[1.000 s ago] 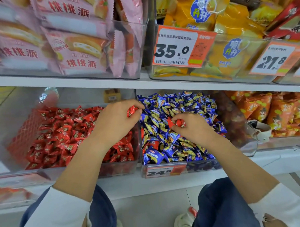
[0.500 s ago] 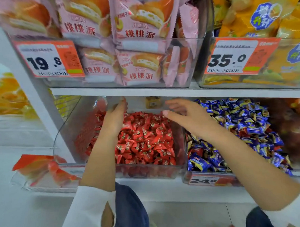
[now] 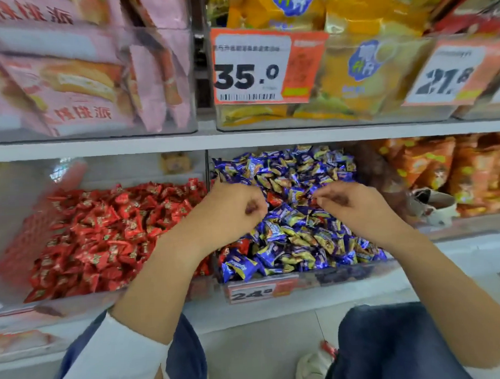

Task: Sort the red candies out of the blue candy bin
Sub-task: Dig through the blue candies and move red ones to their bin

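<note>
Both hands, left hand [image 3: 229,212] and right hand [image 3: 354,205], curled over the blue bin [image 3: 345,274], contents unclear; next: pinch red candy [image 3: 273,199] between them.

Both forearms extended forward, sleeves pushed up. Left hand [image 3: 229,210] fingers curled inward, contents unclear. Right hand [image 3: 354,205] fingertips pinched together, palm down.
</note>
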Available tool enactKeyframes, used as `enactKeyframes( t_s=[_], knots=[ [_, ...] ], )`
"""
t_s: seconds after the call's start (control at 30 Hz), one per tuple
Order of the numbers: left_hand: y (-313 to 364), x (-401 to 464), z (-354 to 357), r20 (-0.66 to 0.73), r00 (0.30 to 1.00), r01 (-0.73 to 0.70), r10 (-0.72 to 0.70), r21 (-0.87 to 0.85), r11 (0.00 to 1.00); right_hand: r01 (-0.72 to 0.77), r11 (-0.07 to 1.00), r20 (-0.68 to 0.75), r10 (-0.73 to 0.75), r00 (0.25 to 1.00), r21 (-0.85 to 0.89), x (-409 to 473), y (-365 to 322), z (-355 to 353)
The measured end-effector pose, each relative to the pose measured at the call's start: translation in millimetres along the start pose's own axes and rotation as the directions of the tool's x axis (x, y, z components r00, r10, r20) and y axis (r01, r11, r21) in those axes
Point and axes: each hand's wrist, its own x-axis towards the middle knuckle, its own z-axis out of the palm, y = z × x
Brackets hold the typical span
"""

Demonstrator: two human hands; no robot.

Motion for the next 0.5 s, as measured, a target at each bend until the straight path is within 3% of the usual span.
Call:
enactKeyframes(
  t_s=[0.1, 0.17, 0.27, 0.4, 0.43, 0.5],
  knots=[
    [5, -2, -2, 0.232, 0.972, -0.012, -0.024, 0.151, 0.988, 0.044, 0.999, -0.013, -0.044, 0.999, -0.003, 9, 5, 7],
    [0, -4, -7, 0.267, 0.960, 0.014, -0.080, 0.240, 0.971, 0.105, 0.994, 0.007, -0.105, 0.994, -0.026, 16, 1, 15],
    [-6, -5, -5, 0.165, 0.982, 0.029, -0.095, 0.366, 0.930, 0.175, 0.984, 0.041, -0.174, 0.984, -0.022, 27, -10, 30],
    [-5, -9, 7, -0.144, 0.989, 0.065, 0.010, 0.504, 0.861, 0.258, 0.960, 0.054, -0.253, 0.966, -0.112, 39, -16, 48],
    [-4, -10, 6, -0.179, 0.984, 0.073, 0.016, 0.484, 0.872, 0.270, 0.953, 0.067, -0.263, 0.962, -0.135, 41, -17, 52],
    [-5, -15, 3, -0.112, 0.994, 0.047, -0.002, 0.396, 0.917, 0.273, 0.948, 0.084, -0.263, 0.961, -0.162, 46, -18, 59]
  ],
)
